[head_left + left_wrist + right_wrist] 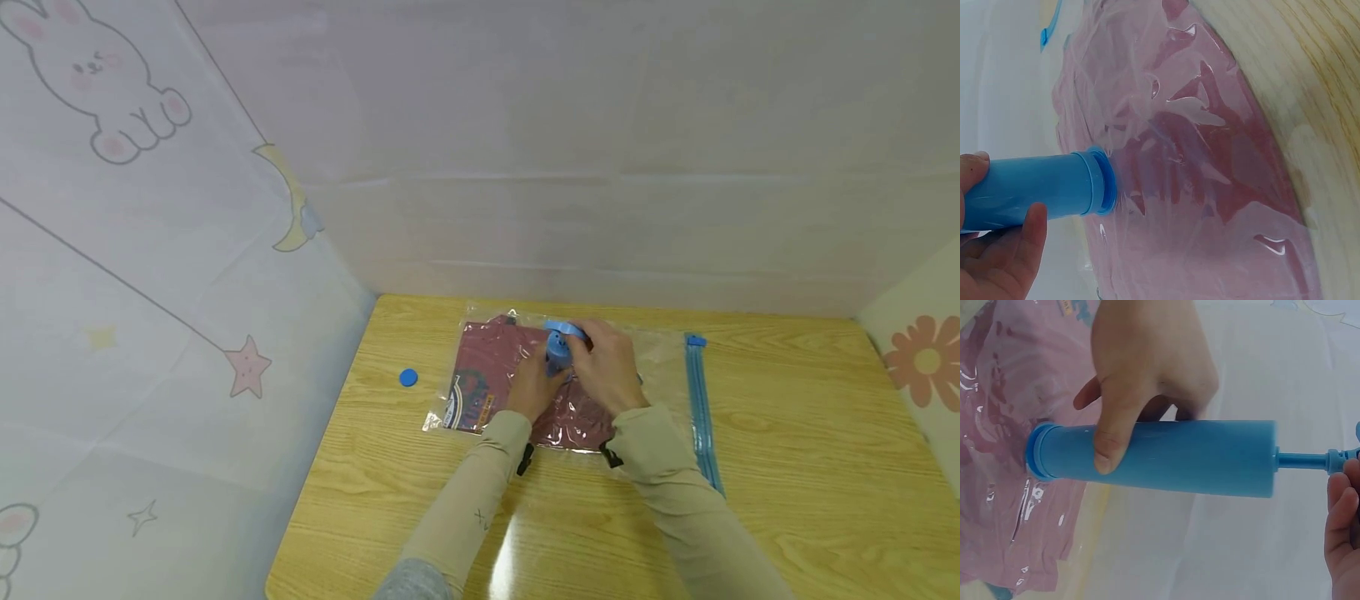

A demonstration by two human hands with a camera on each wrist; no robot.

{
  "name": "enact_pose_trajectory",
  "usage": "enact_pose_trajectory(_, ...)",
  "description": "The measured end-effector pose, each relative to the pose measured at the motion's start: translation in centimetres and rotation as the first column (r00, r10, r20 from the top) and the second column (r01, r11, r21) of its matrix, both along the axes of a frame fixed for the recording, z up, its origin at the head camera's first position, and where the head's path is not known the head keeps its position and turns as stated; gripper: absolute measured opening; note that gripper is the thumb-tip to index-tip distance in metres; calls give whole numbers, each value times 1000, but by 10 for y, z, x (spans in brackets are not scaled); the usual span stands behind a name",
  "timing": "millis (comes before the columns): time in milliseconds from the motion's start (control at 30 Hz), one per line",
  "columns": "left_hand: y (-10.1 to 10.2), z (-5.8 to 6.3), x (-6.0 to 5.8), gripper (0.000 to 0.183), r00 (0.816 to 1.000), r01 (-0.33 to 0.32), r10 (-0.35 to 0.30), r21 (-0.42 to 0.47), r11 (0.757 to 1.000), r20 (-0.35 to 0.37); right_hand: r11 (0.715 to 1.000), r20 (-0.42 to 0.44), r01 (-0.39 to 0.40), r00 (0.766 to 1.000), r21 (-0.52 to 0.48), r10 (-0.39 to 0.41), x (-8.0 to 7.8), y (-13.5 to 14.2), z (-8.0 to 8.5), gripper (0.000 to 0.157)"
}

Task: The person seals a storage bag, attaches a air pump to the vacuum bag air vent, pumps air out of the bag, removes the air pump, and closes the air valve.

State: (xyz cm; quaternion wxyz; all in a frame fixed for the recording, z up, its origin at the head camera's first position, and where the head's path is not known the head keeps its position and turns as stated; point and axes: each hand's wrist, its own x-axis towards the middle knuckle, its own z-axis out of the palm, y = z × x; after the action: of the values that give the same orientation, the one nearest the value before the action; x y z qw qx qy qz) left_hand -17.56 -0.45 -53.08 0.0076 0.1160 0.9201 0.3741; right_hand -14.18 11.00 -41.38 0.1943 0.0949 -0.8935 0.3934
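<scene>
A clear plastic storage bag (662, 375) lies flat on the table with a folded maroon garment (491, 350) inside. On top of it stands a blue hand pump (1210, 456), its flanged end pressed against the plastic. My left hand (534, 385) wraps round the pump's barrel, thumb on one side, as the right wrist view shows. With my right hand (606, 367) I grip the pump's handle (564, 328). A short length of the pump's rod (1300, 461) shows between barrel and handle. The spot where pump meets bag is hidden in the head view by my hands.
Left of the bag, a round blue cap (408, 377) lies on the wooden table (787, 433). The bag's right end carries a blue zip strip (699, 408) with a slider (697, 341) at its far end. Printed cloth walls (525, 167) stand behind and beside the table.
</scene>
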Motion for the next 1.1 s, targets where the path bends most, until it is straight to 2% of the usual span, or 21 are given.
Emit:
enact_pose_trajectory(367,1,1,-1,49,1000,-5,5,1,1000,9,998,-149,4,989,-59,-13,3,-3,25,12)
enact_pose_trajectory(667,2,0,0,46,1000,-17,17,-21,1000,-15,994,-293,-16,956,-107,-16,6,-5,47,8)
enact_pose_trajectory(900,2,1,0,47,1000,-19,18,-41,999,-13,995,-341,-26,940,-98,-9,11,-7,65,7)
enact_pose_trajectory(1100,1,2,0,46,999,-28,28,-45,999,14,990,-377,-42,926,-132,-12,17,-10,80,8)
